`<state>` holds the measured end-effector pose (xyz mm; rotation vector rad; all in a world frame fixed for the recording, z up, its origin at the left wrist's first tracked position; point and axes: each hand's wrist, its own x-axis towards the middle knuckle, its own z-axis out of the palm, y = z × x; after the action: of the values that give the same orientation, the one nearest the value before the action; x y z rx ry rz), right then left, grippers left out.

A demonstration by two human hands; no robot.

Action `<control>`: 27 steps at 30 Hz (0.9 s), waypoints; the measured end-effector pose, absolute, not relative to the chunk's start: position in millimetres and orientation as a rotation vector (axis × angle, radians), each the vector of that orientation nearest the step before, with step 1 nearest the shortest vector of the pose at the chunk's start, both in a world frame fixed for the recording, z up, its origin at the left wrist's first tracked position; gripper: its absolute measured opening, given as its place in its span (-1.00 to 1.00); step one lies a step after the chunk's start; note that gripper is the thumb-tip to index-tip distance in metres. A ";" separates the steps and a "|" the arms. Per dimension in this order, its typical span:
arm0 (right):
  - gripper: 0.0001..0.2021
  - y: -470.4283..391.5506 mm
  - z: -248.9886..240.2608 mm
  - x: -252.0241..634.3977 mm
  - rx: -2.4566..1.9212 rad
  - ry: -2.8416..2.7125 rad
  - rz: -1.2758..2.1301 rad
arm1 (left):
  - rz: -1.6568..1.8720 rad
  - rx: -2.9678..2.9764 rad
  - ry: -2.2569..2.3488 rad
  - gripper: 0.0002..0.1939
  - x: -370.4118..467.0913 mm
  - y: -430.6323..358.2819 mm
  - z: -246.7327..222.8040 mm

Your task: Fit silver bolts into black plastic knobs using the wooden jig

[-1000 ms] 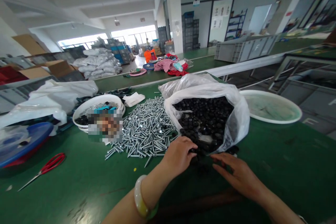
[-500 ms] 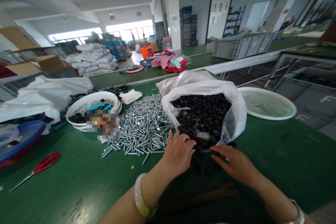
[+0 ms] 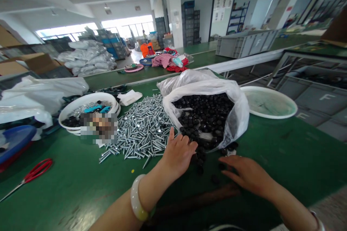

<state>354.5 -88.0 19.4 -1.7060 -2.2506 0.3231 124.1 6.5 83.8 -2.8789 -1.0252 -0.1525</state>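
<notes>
My left hand (image 3: 179, 153) is closed at the fingertips beside the front of a clear plastic bag (image 3: 238, 110). What its fingers hold, if anything, is too small to make out. Small black plastic pieces (image 3: 208, 115) fill the open bag, and several have spilled onto the table at its mouth. To the right, my right hand (image 3: 248, 175) has thumb and fingers around a single black piece (image 3: 222, 166), low over the green tabletop. A wide heap of silver screws (image 3: 146, 126) lies against the bag, left of and behind my left hand.
White tubs (image 3: 63, 119) with metal parts and blue-handled tools stand at left. Red-handled scissors (image 3: 38, 169) lie near the left front, by a blue basin (image 3: 18, 140). A round white tray (image 3: 271, 113) sits right of the bag. Grey crates (image 3: 322, 97) stand beyond the table's right edge.
My right hand has drawn slightly back from the bag mouth, and a black piece shows between its fingers. More loose pieces show in front of the bag. The whole view has shifted a little.
</notes>
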 end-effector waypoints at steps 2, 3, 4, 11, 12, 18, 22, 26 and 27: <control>-0.76 -82.6 15.0 348.2 -1.731 -2.265 0.316 | -0.163 -2.868 -1.009 -0.84 122.9 6.1 85.6; -0.79 -80.1 14.3 345.5 -1.733 -2.263 0.318 | -0.167 -2.860 -1.022 -0.83 122.9 5.4 86.0; -0.81 -78.2 14.5 343.5 -1.728 -2.255 0.330 | -0.169 -2.853 -1.041 -0.82 123.5 4.5 86.0; -0.84 -82.2 24.6 368.4 -1.763 -1.761 0.390 | -0.171 -2.825 -1.113 -0.89 129.7 1.6 85.2; -0.83 -84.3 24.9 375.5 -1.768 -1.650 0.402 | -0.178 -2.837 -1.100 -0.89 128.6 1.8 86.1; -0.81 -93.2 18.1 396.6 -1.784 -1.305 0.627 | -0.222 -2.815 -1.187 -0.90 125.4 0.8 89.4; -0.83 -92.0 10.9 392.8 -1.774 -1.180 0.839 | -0.252 -2.805 -1.281 -0.85 125.2 -1.3 86.9; -0.79 -84.4 12.1 388.1 -1.728 -1.260 0.825 | -0.275 -2.923 -1.310 -0.76 115.2 -0.4 89.2; -0.79 -81.4 13.2 387.0 -1.726 -1.357 0.797 | -0.283 -2.962 -1.322 -0.72 112.4 1.0 90.4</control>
<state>387.0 -81.4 13.2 -1.7256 -1.3567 0.7968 112.4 1.0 90.4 -2.9621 -1.3222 -0.2830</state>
